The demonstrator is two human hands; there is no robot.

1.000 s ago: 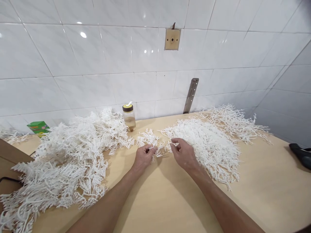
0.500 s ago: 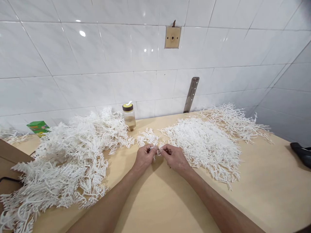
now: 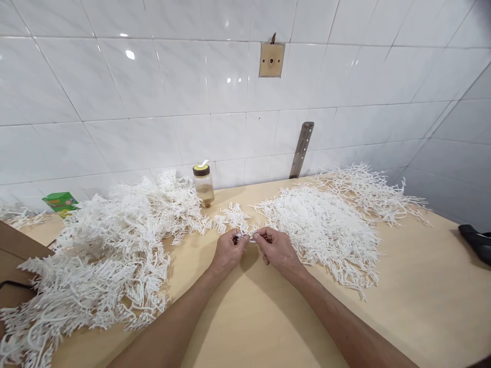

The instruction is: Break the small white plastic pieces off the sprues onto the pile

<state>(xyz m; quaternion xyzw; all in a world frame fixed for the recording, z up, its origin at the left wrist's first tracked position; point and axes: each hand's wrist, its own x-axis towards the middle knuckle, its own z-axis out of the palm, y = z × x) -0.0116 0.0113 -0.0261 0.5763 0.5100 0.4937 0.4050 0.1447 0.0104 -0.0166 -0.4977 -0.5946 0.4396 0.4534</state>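
Note:
My left hand [image 3: 227, 251] and my right hand [image 3: 276, 249] meet over the middle of the wooden table [image 3: 268, 317]. Both pinch the same small white plastic sprig [image 3: 245, 235] between thumb and fingers, fingertips almost touching. Just behind the hands lies a small cluster of white sprigs [image 3: 232, 219]. A big loose heap of white branched plastic pieces [image 3: 103, 250] fills the left side. A flatter pile of the same white pieces [image 3: 326, 225] spreads to the right of my right hand.
A clear jar with a yellow-brown lid [image 3: 203, 184] stands by the tiled wall. A green box [image 3: 61, 201] sits at the far left, a cardboard edge [image 3: 15, 250] at the left, a black object [image 3: 477, 243] at the right edge. A metal bracket [image 3: 302, 149] leans on the wall.
My right hand has moved left from the edge of the right pile to join my left hand, and both now grip one sprig. The left hand has barely shifted.

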